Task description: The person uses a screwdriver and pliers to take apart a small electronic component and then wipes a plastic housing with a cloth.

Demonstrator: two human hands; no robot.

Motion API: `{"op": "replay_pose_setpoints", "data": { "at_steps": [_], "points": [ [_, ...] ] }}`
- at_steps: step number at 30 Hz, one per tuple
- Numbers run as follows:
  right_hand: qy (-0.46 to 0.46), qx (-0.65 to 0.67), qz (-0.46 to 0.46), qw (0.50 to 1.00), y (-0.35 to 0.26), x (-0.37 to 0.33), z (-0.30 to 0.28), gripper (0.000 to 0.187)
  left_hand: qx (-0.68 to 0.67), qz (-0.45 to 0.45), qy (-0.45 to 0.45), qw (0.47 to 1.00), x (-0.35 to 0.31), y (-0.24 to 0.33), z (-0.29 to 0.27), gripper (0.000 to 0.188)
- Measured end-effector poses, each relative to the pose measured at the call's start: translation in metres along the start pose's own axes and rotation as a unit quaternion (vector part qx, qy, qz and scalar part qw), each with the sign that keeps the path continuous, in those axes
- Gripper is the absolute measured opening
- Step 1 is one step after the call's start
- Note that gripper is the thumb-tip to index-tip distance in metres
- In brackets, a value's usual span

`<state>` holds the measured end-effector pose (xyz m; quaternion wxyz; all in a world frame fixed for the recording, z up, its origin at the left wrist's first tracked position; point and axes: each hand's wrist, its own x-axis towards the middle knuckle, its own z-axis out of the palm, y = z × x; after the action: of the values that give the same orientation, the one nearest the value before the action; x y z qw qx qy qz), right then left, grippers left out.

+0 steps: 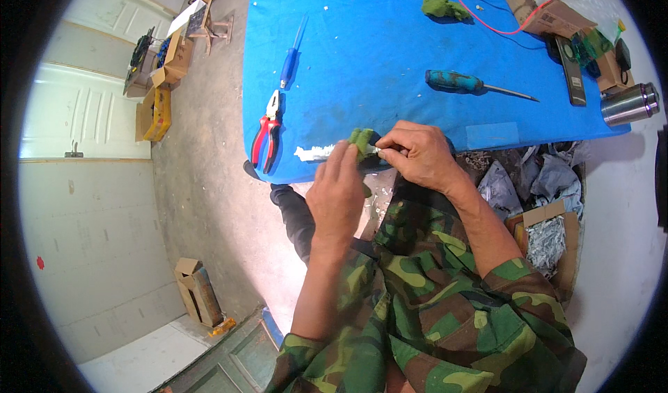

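Nearest, at the front edge of the blue surface (pixel 348 66): left grip (pixel 337 187), blurred, apparently closed on a bunched green cloth (pixel 361 139). At one o'clock from it, right grip (pixel 419 158), pinching a small slender piece (pixel 376 150) between thumb and forefinger, close against the cloth. Too covered to identify. Might drop to the floor (pixel 198 174) if held too loosely or tugged by the cloth, so near the edge. At nine o'clock from the fingertips, small white pieces (pixel 313 153); easily swept off by a careless sideways swing of the left wrist. Farther out, between nine and ten, red-and-black pliers (pixel 266 139). At two o'clock, a teal screwdriver (pixel 456 81), clear of both hands; could roll if knocked. Between ten and eleven, a blue screwdriver (pixel 289 67), tip pointing away. Nearly at three, a steel flask (pixel 626 105). Farthest, at one o'clock, a crumpled green rag (pixel 442 7).
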<state>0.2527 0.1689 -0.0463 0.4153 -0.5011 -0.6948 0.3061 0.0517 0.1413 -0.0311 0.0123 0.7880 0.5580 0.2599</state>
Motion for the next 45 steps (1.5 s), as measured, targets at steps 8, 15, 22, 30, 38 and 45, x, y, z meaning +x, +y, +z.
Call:
{"op": "replay_pose_setpoints", "data": {
  "at_steps": [8, 15, 22, 30, 38, 45],
  "points": [
    [-0.012, -0.015, 0.013, 1.0, -0.003, 0.001, 0.0, 0.015, 0.006, -0.06, 0.017, 0.998, 0.0, -0.026, -0.016, 0.04],
    [-0.005, -0.018, 0.004, 1.0, 0.0, 0.001, 0.001, 0.014, -0.012, -0.08, 0.038, 0.996, 0.0, -0.031, -0.021, 0.04],
    [0.002, -0.026, -0.005, 1.0, 0.0, 0.001, 0.002, 0.014, -0.042, 0.0, 0.006, 0.999, 0.001, 0.016, -0.006, 0.044],
    [0.006, -0.034, -0.01, 0.999, 0.002, 0.0, 0.002, 0.013, -0.02, -0.018, 0.003, 1.0, -0.002, -0.008, -0.002, 0.043],
    [-0.012, -0.045, -0.018, 0.999, 0.007, -0.002, 0.005, 0.014, -0.006, -0.063, 0.009, 0.998, -0.001, -0.028, -0.021, 0.043],
    [-0.008, -0.045, 0.019, 0.999, -0.002, -0.002, -0.001, 0.012, -0.025, -0.004, 0.019, 0.999, 0.005, -0.008, -0.01, 0.042]
  ]
}}
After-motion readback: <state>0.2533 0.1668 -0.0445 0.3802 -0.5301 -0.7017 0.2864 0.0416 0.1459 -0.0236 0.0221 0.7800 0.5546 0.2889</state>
